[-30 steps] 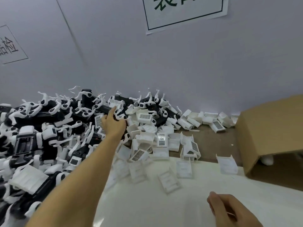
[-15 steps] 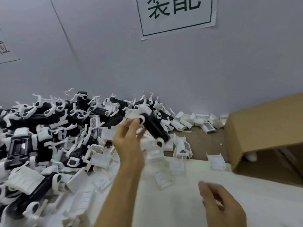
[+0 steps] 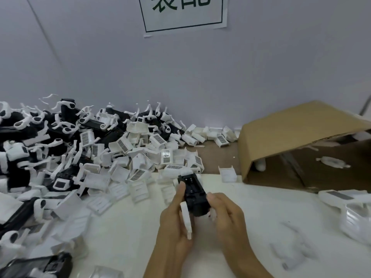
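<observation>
head view. gripping a black part [image 3: 194, 194] in both hands, low in the middle, held over a white mat [image 3: 124, 243], long axis pointing away and a little left.

left hand [image 3: 176, 223] curled round the part's left side from below, with the thumb lying up along its edge. against the palm, just beside the part, a white strip [image 3: 185, 219]; attached or loose, cannot tell.

right hand [image 3: 226, 215] curled round the part's right side, with the fingertips [image 3: 212, 197] pressed to it. near end of the part hidden between the two hands.

to the left, heaped against the wall [image 3: 261, 67]: a pile [image 3: 60, 147] of black and white parts, spilling onto the mat.

just behind the hands: scattered white trays [image 3: 166, 155], some with barcode labels, one touching the part's far end or just behind it.

to the right, well apart from the hands: a cardboard box [image 3: 281, 141] lying on its side on a brown table [image 3: 216, 155], mouth open to the right, with a few white pieces inside.

up on the wall: a paper sign [image 3: 183, 17] with green characters, cut off by the top edge.
</observation>
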The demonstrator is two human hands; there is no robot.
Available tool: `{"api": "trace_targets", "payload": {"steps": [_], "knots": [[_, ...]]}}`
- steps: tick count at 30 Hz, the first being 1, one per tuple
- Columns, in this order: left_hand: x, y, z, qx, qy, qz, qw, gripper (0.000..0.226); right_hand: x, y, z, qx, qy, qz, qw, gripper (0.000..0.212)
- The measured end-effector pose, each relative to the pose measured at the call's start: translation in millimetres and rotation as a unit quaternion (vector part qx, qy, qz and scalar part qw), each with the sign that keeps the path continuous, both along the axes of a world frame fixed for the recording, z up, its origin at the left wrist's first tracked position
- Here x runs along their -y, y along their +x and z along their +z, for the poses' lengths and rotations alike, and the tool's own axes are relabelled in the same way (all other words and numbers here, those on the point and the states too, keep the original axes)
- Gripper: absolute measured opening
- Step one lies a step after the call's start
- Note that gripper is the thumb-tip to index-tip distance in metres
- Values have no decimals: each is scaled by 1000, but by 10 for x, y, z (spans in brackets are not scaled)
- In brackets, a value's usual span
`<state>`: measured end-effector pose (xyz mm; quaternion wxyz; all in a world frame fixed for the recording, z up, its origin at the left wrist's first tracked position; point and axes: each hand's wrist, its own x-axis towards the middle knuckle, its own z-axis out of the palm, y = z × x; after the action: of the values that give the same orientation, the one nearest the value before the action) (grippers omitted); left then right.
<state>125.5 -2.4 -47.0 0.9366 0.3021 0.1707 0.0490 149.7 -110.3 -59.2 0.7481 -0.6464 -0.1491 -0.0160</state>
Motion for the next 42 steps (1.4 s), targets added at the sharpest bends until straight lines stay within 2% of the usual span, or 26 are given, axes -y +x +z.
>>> {"api": "trace_targets", "payload": {"steps": [4, 6, 8, 12, 14, 21, 27, 29, 31, 33, 35, 36, 39, 42], "knots": [[-165, 63, -74, 21, 53, -54, 997, 51, -17, 33, -45, -4, 2, 8, 1000, 24], [-161, 78, -90, 25, 58, -72, 995, 45, -41, 40, -54, 12, -32, -11, 999, 18], [-113, 101, -107, 29, 72, -78, 994, 41, -53, 34, -48, 28, -71, -53, 996, 21], [-120, 140, -116, 47, 83, -35, 995, 51, -59, -25, -61, 80, -166, -38, 982, 67], [-155, 143, -124, 39, 93, -37, 994, 58, -75, -29, -82, 101, -200, -39, 974, 72], [-120, 176, -105, 47, 108, -1, 993, 68, 6, 22, -87, 67, -164, -64, 982, 59], [-112, 179, -137, 80, 211, 93, 970, 33, -13, 86, -140, 58, -142, -3, 988, 57], [-119, 163, -137, 100, 294, 153, 938, 23, 25, 117, -114, 26, -104, 59, 993, 69], [-138, 144, -140, 98, 424, 213, 875, 31, 44, 128, -92, 24, -68, 82, 994, 80], [-110, 109, -144, 110, 494, 216, 835, 32, 33, 123, -96, 48, -54, 65, 995, 84], [-52, 96, -152, 116, 540, 172, 816, 42, 6, 104, -118, 69, -65, 50, 994, 90], [-26, 94, -152, 118, 566, 152, 802, 45, -1, 107, -140, 70, -64, 33, 995, 87], [1, 109, -154, 130, 641, 142, 743, 36, 27, 157, -171, 44, -34, -48, 997, 63], [-2, 119, -181, 148, 674, 162, 705, 28, 31, 161, -158, 28, -25, -56, 998, 57]]}}
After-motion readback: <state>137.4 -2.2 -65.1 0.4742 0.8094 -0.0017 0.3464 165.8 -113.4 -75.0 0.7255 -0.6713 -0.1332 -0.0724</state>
